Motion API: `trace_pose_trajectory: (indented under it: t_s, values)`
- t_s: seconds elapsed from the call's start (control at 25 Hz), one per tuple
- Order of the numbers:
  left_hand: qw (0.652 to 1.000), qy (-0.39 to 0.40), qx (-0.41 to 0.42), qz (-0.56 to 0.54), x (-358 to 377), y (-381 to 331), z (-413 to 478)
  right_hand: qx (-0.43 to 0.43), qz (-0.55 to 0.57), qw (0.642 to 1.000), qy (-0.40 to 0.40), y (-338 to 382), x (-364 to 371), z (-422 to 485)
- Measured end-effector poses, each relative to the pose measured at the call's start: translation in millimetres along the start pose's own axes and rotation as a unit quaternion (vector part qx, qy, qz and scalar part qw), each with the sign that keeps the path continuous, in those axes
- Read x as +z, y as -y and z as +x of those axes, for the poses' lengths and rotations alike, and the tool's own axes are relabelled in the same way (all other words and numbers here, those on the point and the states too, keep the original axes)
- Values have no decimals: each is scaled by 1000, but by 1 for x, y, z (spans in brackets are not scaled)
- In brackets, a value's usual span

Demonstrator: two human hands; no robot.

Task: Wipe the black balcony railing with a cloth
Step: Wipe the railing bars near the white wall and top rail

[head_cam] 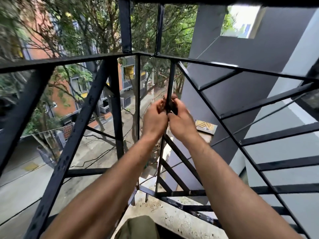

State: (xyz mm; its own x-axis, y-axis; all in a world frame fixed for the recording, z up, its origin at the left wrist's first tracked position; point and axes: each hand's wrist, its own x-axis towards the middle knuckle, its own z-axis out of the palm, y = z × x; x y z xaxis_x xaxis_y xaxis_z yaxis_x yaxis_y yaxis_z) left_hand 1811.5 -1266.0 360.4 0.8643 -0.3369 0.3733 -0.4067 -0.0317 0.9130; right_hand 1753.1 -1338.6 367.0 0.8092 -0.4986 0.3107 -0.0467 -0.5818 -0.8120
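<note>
Two sides of the black balcony railing [110, 56] meet at a corner above a speckled concrete ledge [172, 216], with a grey wall [233, 54] on the right and a street [96, 149] below. On a thin upright bar [170, 78] just right of the corner, the left hand [155, 116] and right hand [181, 121] both clench a dark cloth [172, 106], apparently wrapped round the bar; blur hides its folds. Open gaps flank that bar.
</note>
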Motion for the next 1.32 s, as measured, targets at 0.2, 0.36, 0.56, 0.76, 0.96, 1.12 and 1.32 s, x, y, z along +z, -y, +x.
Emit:
trace_pose_trajectory:
  t_s: [0.2,0.36,0.56,0.76,0.96,1.12,1.32]
  values:
    - [985,-125,118,-13,-5,-47,34,-33,174,982,59,-9,3,5]
    - [948,-198,215,127,10,-30,-6,13,431,902,-31,-5,-7,-9]
    - [981,167,93,-36,12,-34,-32,23,478,876,-57,-23,-25,-23]
    - [986,-145,80,23,-12,-4,-22,35,210,966,-146,2,-1,16]
    - [985,-151,3,-88,14,34,-22,-168,-56,976,-126,9,-3,25]
    - [983,-147,109,9,43,46,-44,-63,-258,958,-106,-90,-33,-32]
    - [927,36,-134,-349,71,56,-43,-130,-174,975,-46,-50,-17,-6]
